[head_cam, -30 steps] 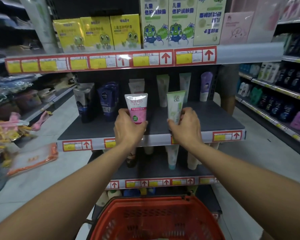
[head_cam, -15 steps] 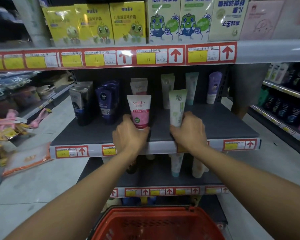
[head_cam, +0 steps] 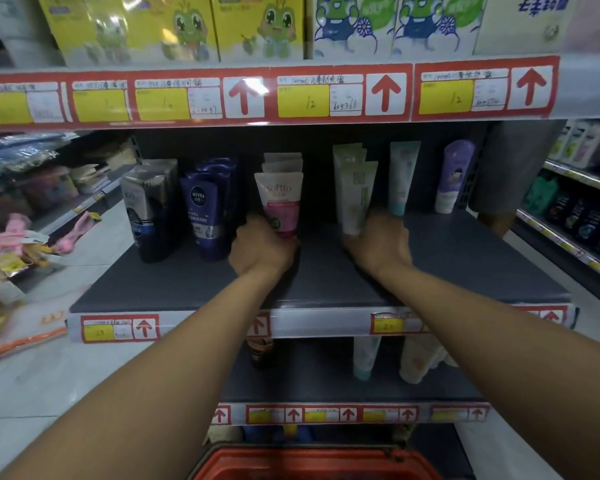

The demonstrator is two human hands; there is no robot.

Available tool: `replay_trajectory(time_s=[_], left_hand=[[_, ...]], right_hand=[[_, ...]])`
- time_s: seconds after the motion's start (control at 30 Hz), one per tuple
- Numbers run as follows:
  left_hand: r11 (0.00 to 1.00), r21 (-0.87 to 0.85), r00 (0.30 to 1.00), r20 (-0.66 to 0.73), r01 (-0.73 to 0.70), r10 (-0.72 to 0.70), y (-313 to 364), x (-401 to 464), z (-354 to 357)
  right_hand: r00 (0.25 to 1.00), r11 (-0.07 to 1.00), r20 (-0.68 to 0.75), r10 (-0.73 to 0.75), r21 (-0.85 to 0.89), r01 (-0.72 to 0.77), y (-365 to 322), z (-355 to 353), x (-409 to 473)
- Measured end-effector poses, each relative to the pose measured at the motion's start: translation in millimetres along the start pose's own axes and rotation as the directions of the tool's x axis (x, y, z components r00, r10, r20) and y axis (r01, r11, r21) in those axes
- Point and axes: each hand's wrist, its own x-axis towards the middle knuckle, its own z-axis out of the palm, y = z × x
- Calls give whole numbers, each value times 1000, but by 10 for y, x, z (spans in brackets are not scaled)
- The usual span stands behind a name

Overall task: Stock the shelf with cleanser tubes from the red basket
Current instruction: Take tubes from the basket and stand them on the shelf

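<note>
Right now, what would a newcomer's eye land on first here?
Two bare arms reaching onto the grey middle shelf: the left hand grips a pink Softto tube, the right hand a pale green tube. Next, the red-and-yellow price labels overhead, and the red basket at bottom centre.

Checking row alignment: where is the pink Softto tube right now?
Head view, left of centre on the middle shelf: the pink Softto tube stands upright in the left hand, right of the Nivea tubes.
</note>
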Motion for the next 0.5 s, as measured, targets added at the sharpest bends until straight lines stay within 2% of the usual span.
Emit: replay_trajectory(time_s=[0.3,0.5], left_hand=[[997,49,997,-29,-64,66,-8,179,165],[995,50,996,4,-84,84,-25,219,188]], right_hand=[[1000,1000,-8,-2,-23,2,5,168,231],[998,999,-38,-41,-28,40,21,207,258]])
